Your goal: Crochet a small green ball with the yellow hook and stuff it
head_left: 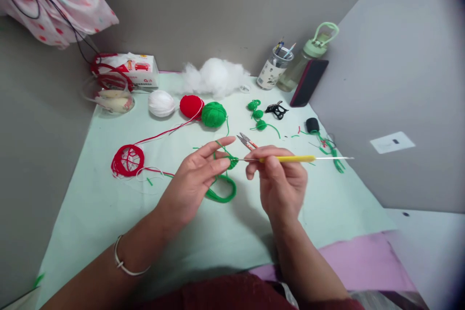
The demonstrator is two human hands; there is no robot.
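Between the thumb and fingers of my left hand (196,172) is a small green crochet piece (233,162), with green yarn running over the raised index finger. My right hand (281,179) grips a crochet hook (294,159) by its yellow handle. The hook's thin metal tip points left and meets the crochet piece; whether it passes through a stitch I cannot tell. A green yarn loop (222,191) lies below my left fingers. From the green yarn ball (214,115) a strand leads down toward my left hand. Thread snips (247,141) lie just behind my right fingers, partly hidden.
Red (191,107) and white yarn balls (162,103) stand beside the green one, before white stuffing (217,76). A red yarn coil (129,160) lies left. Small green pieces (258,114), a black claw clip (277,110), pen jar (274,70), bottle (303,60) and phone (309,83) are right.
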